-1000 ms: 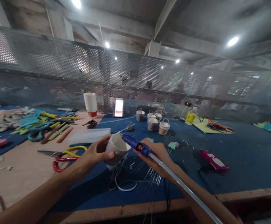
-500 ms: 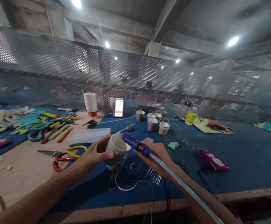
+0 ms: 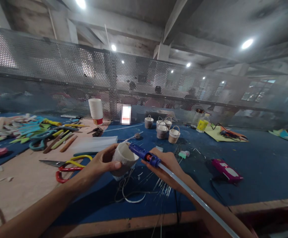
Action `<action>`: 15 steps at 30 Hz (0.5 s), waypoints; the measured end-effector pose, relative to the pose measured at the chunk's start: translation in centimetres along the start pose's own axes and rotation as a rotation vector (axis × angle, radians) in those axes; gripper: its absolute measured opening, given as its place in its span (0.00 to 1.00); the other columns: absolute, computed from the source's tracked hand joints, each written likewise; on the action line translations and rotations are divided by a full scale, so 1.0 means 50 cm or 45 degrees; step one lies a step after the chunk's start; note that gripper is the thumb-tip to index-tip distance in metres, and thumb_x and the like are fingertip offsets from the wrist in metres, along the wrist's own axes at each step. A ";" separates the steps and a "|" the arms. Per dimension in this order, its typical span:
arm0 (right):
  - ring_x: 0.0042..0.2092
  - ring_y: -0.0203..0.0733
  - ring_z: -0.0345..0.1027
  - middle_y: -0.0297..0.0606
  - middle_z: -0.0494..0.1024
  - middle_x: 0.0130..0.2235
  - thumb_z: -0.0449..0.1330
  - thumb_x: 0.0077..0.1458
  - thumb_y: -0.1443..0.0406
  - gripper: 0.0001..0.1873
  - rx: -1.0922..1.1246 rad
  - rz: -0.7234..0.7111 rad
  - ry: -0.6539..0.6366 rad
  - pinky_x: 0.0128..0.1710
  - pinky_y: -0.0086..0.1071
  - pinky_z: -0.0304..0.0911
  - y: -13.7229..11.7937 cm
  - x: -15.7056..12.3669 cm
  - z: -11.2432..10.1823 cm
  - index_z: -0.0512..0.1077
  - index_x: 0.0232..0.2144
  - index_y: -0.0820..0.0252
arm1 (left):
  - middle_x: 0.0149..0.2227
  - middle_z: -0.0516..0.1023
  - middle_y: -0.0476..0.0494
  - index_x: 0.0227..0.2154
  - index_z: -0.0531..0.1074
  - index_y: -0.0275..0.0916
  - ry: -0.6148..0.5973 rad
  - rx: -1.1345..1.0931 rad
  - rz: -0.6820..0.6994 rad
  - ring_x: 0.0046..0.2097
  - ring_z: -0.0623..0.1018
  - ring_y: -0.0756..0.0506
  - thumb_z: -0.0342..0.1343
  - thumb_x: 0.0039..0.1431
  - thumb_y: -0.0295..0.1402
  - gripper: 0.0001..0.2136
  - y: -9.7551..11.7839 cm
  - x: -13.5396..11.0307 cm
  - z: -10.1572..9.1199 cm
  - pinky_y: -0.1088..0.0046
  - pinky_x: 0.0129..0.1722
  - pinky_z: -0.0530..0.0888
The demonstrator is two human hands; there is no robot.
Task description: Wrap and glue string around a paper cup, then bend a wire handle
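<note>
The cup (image 3: 124, 157) that the left hand (image 3: 101, 165) is gripping is looking like matt white paper. The glue gun (image 3: 144, 154) in the right hand (image 3: 167, 165) is showing glossy blue plastic, and a smooth translucent stick (image 3: 196, 198) is coming out behind that grip. Below both grips, matt blue cloth (image 3: 258, 172) is covering the wooden table (image 3: 134, 224).

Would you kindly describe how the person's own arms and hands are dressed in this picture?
Both are bare: the left hand and right hand wear no gloves, and no sleeve, watch or bracelet shows on either forearm. Rings are too small to tell.
</note>
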State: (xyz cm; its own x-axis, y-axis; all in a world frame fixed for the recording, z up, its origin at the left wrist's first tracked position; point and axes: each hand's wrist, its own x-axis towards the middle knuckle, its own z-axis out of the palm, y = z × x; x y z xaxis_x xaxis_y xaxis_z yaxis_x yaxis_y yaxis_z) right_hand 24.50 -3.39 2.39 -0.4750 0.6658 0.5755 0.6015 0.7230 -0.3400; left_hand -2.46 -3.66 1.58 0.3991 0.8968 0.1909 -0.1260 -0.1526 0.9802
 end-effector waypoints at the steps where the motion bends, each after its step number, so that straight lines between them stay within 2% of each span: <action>1: 0.24 0.39 0.71 0.34 0.77 0.28 0.55 0.63 0.52 0.14 -0.009 -0.002 0.005 0.24 0.28 0.52 0.000 0.000 0.000 0.66 0.34 0.56 | 0.53 0.78 0.38 0.58 0.69 0.42 0.001 -0.002 -0.003 0.52 0.76 0.35 0.69 0.49 0.41 0.33 -0.001 0.000 -0.001 0.67 0.46 0.72; 8: 0.24 0.38 0.70 0.34 0.76 0.27 0.56 0.62 0.52 0.14 -0.026 0.041 -0.036 0.24 0.27 0.52 0.000 0.002 0.001 0.65 0.33 0.55 | 0.53 0.78 0.36 0.58 0.69 0.41 0.026 0.011 -0.005 0.52 0.76 0.34 0.70 0.48 0.42 0.34 -0.003 0.002 -0.002 0.65 0.47 0.72; 15: 0.25 0.38 0.67 0.34 0.74 0.26 0.54 0.65 0.52 0.14 0.116 0.147 -0.127 0.27 0.28 0.56 -0.039 0.004 -0.043 0.66 0.34 0.55 | 0.51 0.80 0.41 0.54 0.73 0.42 0.119 0.026 0.005 0.52 0.76 0.34 0.71 0.44 0.42 0.31 0.015 0.001 0.006 0.68 0.45 0.72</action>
State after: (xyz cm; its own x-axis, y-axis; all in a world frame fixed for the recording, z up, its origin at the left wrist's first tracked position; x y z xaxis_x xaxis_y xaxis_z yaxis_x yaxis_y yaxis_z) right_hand 24.60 -5.08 4.77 -0.4704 0.7569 0.4537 0.5969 0.6516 -0.4681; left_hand -2.26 -3.86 2.34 0.3124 0.9308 0.1897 -0.1088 -0.1634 0.9806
